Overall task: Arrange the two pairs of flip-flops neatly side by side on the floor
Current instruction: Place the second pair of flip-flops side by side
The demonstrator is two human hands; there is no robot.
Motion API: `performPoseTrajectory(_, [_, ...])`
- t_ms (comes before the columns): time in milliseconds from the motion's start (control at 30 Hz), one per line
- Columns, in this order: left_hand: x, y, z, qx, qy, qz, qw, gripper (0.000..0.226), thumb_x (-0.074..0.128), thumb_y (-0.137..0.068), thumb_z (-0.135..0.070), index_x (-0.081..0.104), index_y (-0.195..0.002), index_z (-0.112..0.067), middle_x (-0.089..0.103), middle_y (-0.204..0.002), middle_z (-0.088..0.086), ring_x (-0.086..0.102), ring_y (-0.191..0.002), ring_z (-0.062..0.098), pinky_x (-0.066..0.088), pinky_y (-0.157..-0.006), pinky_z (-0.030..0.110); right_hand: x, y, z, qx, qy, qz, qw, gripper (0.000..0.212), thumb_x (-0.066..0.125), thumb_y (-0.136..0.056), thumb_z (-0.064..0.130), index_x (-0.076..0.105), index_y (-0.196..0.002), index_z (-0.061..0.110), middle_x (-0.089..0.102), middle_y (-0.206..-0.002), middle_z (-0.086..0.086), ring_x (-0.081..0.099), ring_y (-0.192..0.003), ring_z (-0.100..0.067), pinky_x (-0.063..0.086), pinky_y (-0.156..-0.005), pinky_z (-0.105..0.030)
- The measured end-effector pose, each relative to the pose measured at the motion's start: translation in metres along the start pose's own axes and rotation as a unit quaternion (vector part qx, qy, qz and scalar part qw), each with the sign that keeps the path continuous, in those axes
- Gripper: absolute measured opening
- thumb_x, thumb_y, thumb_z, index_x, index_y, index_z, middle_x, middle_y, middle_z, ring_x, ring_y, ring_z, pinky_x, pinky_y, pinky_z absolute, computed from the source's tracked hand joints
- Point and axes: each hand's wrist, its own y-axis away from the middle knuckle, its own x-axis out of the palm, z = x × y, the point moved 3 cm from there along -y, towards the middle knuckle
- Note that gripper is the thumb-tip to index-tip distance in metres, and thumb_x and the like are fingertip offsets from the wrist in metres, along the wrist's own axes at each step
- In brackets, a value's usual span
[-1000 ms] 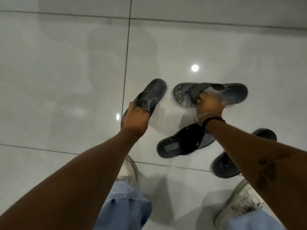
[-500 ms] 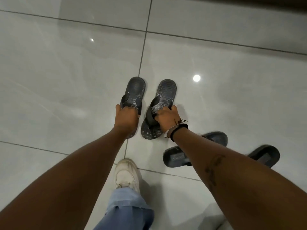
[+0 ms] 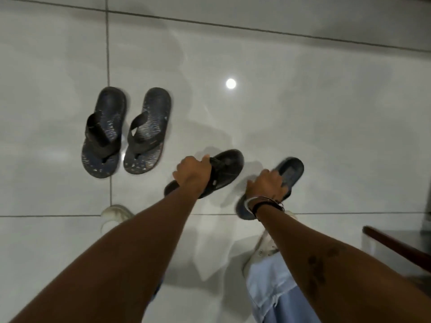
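Observation:
Two patterned grey flip-flops stand side by side on the pale tiled floor at the left, the left one point(image 3: 103, 134) and the right one point(image 3: 147, 131) with heels pointing away from me. To their right lie two plain black flip-flops, both angled up to the right. My left hand point(image 3: 193, 174) grips the nearer-left black flip-flop point(image 3: 225, 170) at its middle. My right hand point(image 3: 265, 186) is closed on the other black flip-flop point(image 3: 290, 170), which is blurred. My hands hide the straps of both.
My two white sneakers point(image 3: 115, 214) point(image 3: 263, 250) and light blue trouser legs point(image 3: 272, 287) are on the floor below the hands. A dark wooden furniture edge point(image 3: 396, 243) juts in at the lower right. A ceiling light reflects on the tile point(image 3: 231, 83).
Both hands have let go of the patterned pair, which now stands aligned at the left. They have moved right and taken hold of the two black flip-flops.

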Motion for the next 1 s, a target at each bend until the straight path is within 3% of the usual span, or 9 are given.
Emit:
performPoseTrajectory(100, [0.046, 0.004, -0.016, -0.078, 0.148, 0.042, 0.985, 0.068, 0.053, -0.092, -0.054, 0.049, -0.131, 0.001, 0.06, -0.13, 0.02, 0.058, -0.117, 0.039, 0.04, -0.108, 0.047, 0.028, -0.012, -0.046, 0.076, -0.037, 0.12, 0.989, 0.046, 0.059, -0.088, 0.045, 0.058, -0.121, 0.013, 0.053, -0.132, -0.011, 0.045, -0.126, -0.032, 0.031, -0.105, -0.051])
performPoseTrajectory(200, [0.066, -0.004, -0.024, -0.112, 0.181, 0.027, 0.977, 0.057, 0.053, -0.098, -0.039, 0.043, -0.139, 0.0, 0.054, -0.137, 0.018, 0.052, -0.125, 0.035, 0.038, -0.106, 0.035, 0.044, -0.016, -0.047, -0.005, -0.069, 0.17, 0.983, 0.031, 0.057, -0.09, 0.037, 0.065, -0.11, 0.014, 0.064, -0.117, -0.011, 0.052, -0.12, -0.033, 0.032, -0.106, -0.048])
performPoseTrajectory(267, [0.071, -0.007, -0.028, -0.097, 0.145, 0.02, 0.984, 0.054, 0.052, -0.094, -0.042, 0.05, -0.133, -0.005, 0.059, -0.131, 0.016, 0.056, -0.12, 0.036, 0.042, -0.106, 0.042, 0.046, -0.017, -0.041, -0.038, -0.106, 0.199, 0.974, 0.032, 0.055, -0.092, 0.031, 0.063, -0.116, 0.012, 0.063, -0.12, -0.012, 0.053, -0.121, -0.03, 0.033, -0.106, -0.044])
performPoseTrajectory(367, [0.071, -0.001, -0.04, 0.013, -0.056, 0.006, 0.998, 0.04, 0.052, -0.092, -0.044, 0.059, -0.113, -0.011, 0.065, -0.111, 0.009, 0.058, -0.107, 0.031, 0.038, -0.103, 0.051, 0.035, -0.032, -0.043, -0.029, -0.141, 0.215, 0.966, 0.038, 0.053, -0.091, 0.029, 0.058, -0.128, 0.02, 0.058, -0.134, -0.009, 0.049, -0.128, -0.029, 0.031, -0.11, -0.044])
performPoseTrajectory(467, [0.063, 0.016, -0.063, 0.132, -0.16, -0.039, 0.978, 0.018, 0.057, -0.093, -0.031, 0.063, -0.089, -0.014, 0.064, -0.086, 0.002, 0.057, -0.091, 0.025, 0.031, -0.097, 0.045, 0.012, -0.055, -0.059, -0.072, -0.075, 0.176, 0.979, 0.036, 0.049, -0.091, 0.024, 0.058, -0.126, 0.023, 0.058, -0.132, -0.008, 0.048, -0.127, -0.03, 0.028, -0.11, -0.046])
performPoseTrajectory(600, [0.069, 0.022, -0.1, 0.255, -0.223, -0.018, 0.941, 0.013, 0.057, -0.092, -0.02, 0.068, -0.092, -0.013, 0.07, -0.096, 0.003, 0.056, -0.105, 0.028, 0.028, -0.103, 0.042, -0.026, -0.088, -0.067, -0.2, 0.06, 0.049, 0.977, 0.025, 0.052, -0.085, 0.019, 0.066, -0.104, 0.024, 0.067, -0.102, -0.002, 0.054, -0.111, -0.025, 0.03, -0.099, -0.042])
performPoseTrajectory(700, [0.09, 0.029, -0.133, 0.326, -0.298, -0.006, 0.897, 0.016, 0.055, -0.091, -0.026, 0.069, -0.089, -0.019, 0.073, -0.096, 0.0, 0.059, -0.103, 0.026, 0.026, -0.1, 0.045, -0.04, -0.111, -0.066, -0.24, 0.039, 0.067, 0.968, 0.02, 0.052, -0.089, 0.016, 0.065, -0.105, 0.016, 0.065, -0.109, -0.008, 0.053, -0.116, -0.029, 0.031, -0.103, -0.046])
performPoseTrajectory(833, [0.113, 0.033, -0.153, 0.356, -0.281, -0.006, 0.891, 0.015, 0.056, -0.089, -0.024, 0.07, -0.087, -0.021, 0.073, -0.093, -0.002, 0.06, -0.101, 0.023, 0.026, -0.105, 0.047, -0.044, -0.116, -0.058, -0.253, 0.039, 0.057, 0.965, 0.023, 0.046, -0.088, 0.013, 0.051, -0.066, 0.014, 0.061, -0.087, -0.008, 0.056, -0.106, -0.032, 0.035, -0.1, -0.044])
performPoseTrajectory(1000, [0.099, 0.033, -0.137, 0.397, -0.25, -0.064, 0.881, 0.015, 0.055, -0.09, -0.025, 0.069, -0.092, -0.021, 0.067, -0.095, 0.0, 0.057, -0.098, 0.024, 0.026, -0.104, 0.046, -0.032, -0.108, -0.053, -0.258, 0.044, -0.047, 0.964, 0.025, 0.052, -0.082, 0.015, 0.063, -0.104, 0.018, 0.064, -0.102, -0.01, 0.058, -0.1, -0.033, 0.033, -0.095, -0.046])
